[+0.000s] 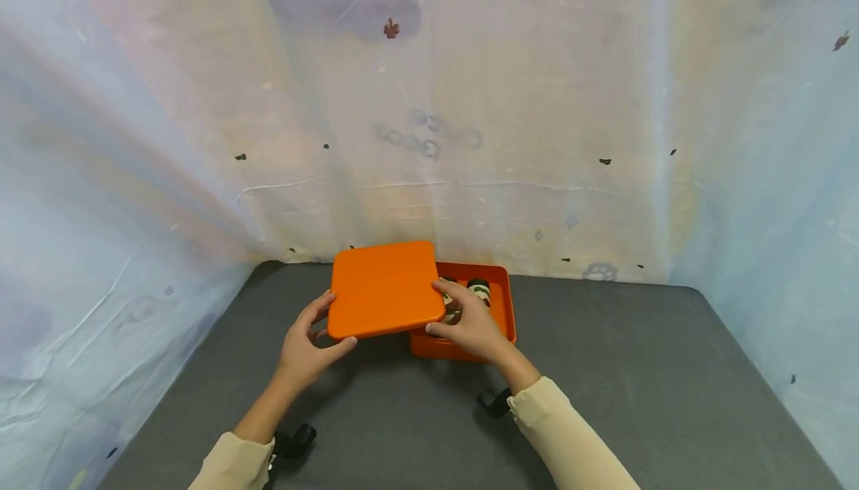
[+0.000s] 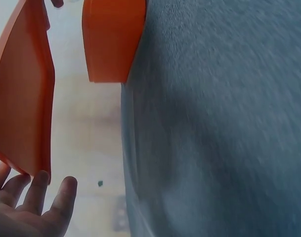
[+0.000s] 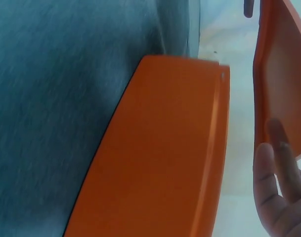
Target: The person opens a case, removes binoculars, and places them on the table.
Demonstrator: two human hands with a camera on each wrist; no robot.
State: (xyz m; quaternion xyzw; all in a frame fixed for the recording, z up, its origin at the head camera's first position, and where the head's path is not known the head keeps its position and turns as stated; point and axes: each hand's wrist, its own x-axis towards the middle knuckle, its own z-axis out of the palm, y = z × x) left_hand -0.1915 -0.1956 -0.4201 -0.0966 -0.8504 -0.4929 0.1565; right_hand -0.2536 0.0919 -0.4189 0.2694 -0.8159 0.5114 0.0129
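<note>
An orange lid [image 1: 385,289], its smooth top facing up and slightly tilted, is held in the air near the worktop's far edge. The left hand [image 1: 310,348] grips its left side, thumb at the near corner, fingers spread along the edge; the right hand [image 1: 473,326] holds the right side, thumb and forefinger parted around the near corner. Both wrists angle inward from cream sleeves [image 1: 570,434]. Just right of and below the lid, an orange box [image 1: 446,348] stands on the grey worktop [image 1: 637,385] by the far edge. Only the head view shows the patterned, black-topped cylinder [image 1: 479,289] inside it; the wrist views reveal the lid's rimmed underside and a gap separating it from the box.
</note>
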